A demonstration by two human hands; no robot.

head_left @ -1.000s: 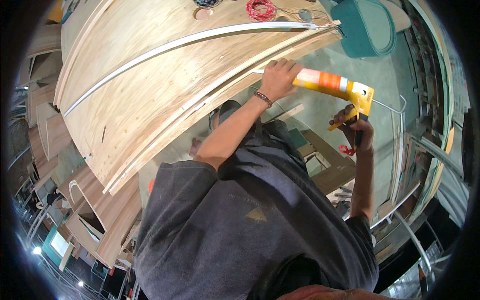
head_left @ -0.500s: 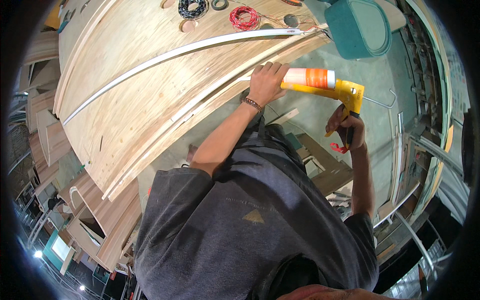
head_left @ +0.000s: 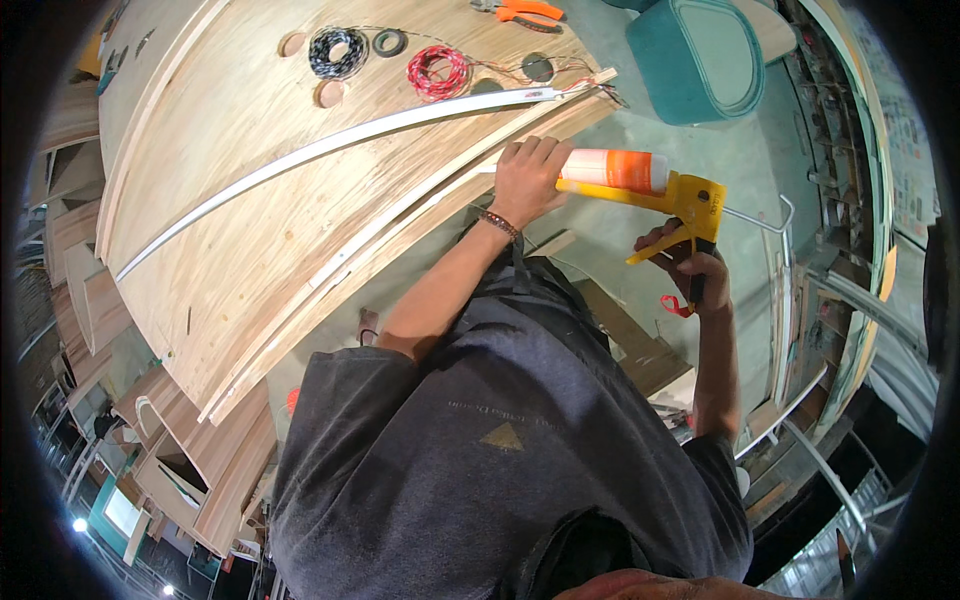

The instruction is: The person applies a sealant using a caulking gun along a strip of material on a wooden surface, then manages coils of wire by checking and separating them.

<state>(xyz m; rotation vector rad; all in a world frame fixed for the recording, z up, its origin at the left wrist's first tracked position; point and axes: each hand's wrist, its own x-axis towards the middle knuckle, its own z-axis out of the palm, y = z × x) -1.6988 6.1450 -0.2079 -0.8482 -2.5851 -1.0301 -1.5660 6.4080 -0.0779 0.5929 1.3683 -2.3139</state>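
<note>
A yellow caulking gun (head_left: 693, 195) with an orange and white sealant cartridge (head_left: 632, 170) lies across my two hands, its rod (head_left: 762, 220) sticking out to the right. My left hand (head_left: 528, 183) is wrapped round the front end near the nozzle, right by the grooved edge of a curved wooden panel (head_left: 240, 240). White shows along part of that groove; the nozzle tip is mostly hidden. My right hand (head_left: 708, 278) grips the handle, with fingers at the yellow trigger, which stands away from the handle. A small red strip (head_left: 676, 305) hangs by this hand.
On the panel lie a long white strip (head_left: 300, 152), a black wire coil (head_left: 338, 50), a red wire coil (head_left: 438, 72), a roll of tape (head_left: 389, 42) and orange-handled pliers (head_left: 530, 13). A teal upholstered seat (head_left: 695, 65) stands beyond the gun. Wooden furniture parts (head_left: 190, 450) are at left.
The panel and its contents have shifted left and slightly down in view. The trigger has swung away from the handle, and my right-hand fingers have loosened. My left hand keeps its grip.
</note>
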